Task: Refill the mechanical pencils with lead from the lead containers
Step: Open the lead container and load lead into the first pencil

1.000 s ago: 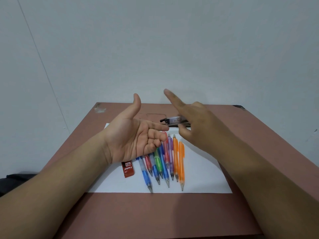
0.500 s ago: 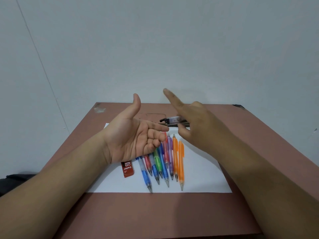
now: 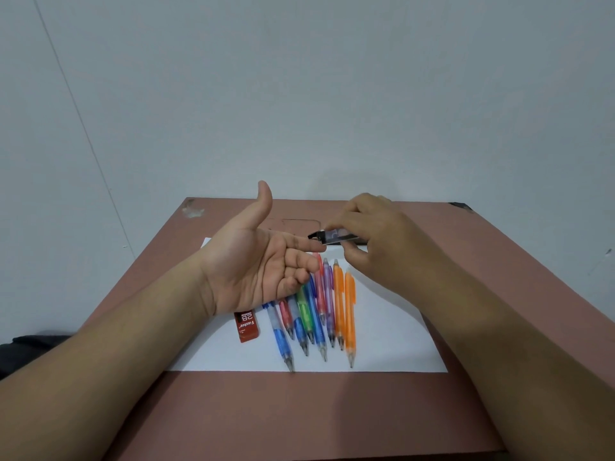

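My right hand [image 3: 372, 242] pinches a black lead container [image 3: 334, 236] above the table, its open black tip pointing left over my left fingertips. My left hand [image 3: 256, 264] is held palm up beside it, thumb raised, fingers loosely curled and holding nothing. Under both hands several mechanical pencils [image 3: 319, 314] in blue, red, green, pink, purple and orange lie side by side on a white paper sheet [image 3: 392, 341], tips toward me. A red lead container [image 3: 247, 326] marked 2B lies on the sheet left of the pencils.
The brown table [image 3: 299, 414] ends at a pale wall behind. A dark object [image 3: 461, 206] sits at the table's far right corner, and a pale scuff [image 3: 193, 209] marks the far left corner. Dark cloth [image 3: 30, 347] shows at the left edge.
My right index finger, raised before, has come down onto the black lead container. The container has tilted toward my left fingertips. The left hand has stayed in place.
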